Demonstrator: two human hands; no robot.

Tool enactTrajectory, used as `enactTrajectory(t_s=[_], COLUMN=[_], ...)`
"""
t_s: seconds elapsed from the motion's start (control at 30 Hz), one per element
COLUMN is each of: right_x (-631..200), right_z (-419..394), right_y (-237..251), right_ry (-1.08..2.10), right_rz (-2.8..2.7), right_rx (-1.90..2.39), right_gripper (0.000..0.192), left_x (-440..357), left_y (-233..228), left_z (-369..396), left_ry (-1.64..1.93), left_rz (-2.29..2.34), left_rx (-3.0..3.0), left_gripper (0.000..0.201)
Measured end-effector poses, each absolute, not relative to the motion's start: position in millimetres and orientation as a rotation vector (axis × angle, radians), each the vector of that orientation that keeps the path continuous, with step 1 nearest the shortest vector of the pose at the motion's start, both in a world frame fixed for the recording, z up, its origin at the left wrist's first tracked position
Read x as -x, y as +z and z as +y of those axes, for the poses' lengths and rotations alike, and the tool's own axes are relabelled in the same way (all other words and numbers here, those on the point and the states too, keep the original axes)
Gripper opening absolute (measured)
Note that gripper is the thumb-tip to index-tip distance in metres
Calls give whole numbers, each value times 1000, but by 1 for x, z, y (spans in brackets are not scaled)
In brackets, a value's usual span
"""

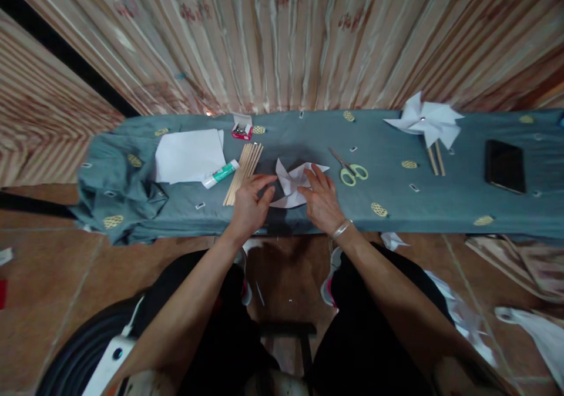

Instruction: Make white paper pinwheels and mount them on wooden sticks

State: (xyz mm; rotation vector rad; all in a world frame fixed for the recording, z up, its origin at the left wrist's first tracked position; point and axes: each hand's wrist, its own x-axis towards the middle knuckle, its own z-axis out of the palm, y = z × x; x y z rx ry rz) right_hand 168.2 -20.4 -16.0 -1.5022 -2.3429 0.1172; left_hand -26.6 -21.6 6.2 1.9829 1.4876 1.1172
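Note:
A white paper pinwheel (288,185) lies on the cloth in front of me, its blades partly folded up. My right hand (321,199) rests on its right side, fingers spread over the paper. On the other side, my left hand (253,202) has its thumb and forefinger apart, close to the pinwheel's left edge; whether it touches the paper I cannot tell. Just left of that hand lies a row of thin wooden sticks (244,173). Scissors with green handles (352,173) lie right of my right hand.
A glue stick (221,174) touches white paper sheets (189,156) at left. Behind the sticks stands a small open red-and-white box (242,128) of metal bits. Finished pinwheels (425,121) on sticks and a black phone (505,165) lie right. Paper scraps (462,314) litter the floor.

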Motion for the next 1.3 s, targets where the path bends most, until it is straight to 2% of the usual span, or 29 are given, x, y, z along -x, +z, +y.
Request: enactTrajectory(t_s=[0.27,0.5,0.87,1.1,1.3], right_x=[-168,-169,-171,-168,-168], right_z=[-18,-17,-16,-21,-19], right_y=[-20,-19,-14,-19,-21], right_ry=[117,70,-72,-84,-134], right_rz=[-2325,-2360,-2508,-2519,-2494], right_rx=[1498,1491,1361,1250,1199], right_gripper=[36,37,28,36,36], left_x=[19,23,26,24,21], left_y=[31,17,12,17,17], left_z=[-25,-10,-7,-8,-3], left_ry=[1118,1152,1161,1093,1069], left_rz=[1489,1499,1386,1373,1387], left_rx=[-2035,-1960,-2006,-2051,-2056], left_gripper=[26,25,24,25,26])
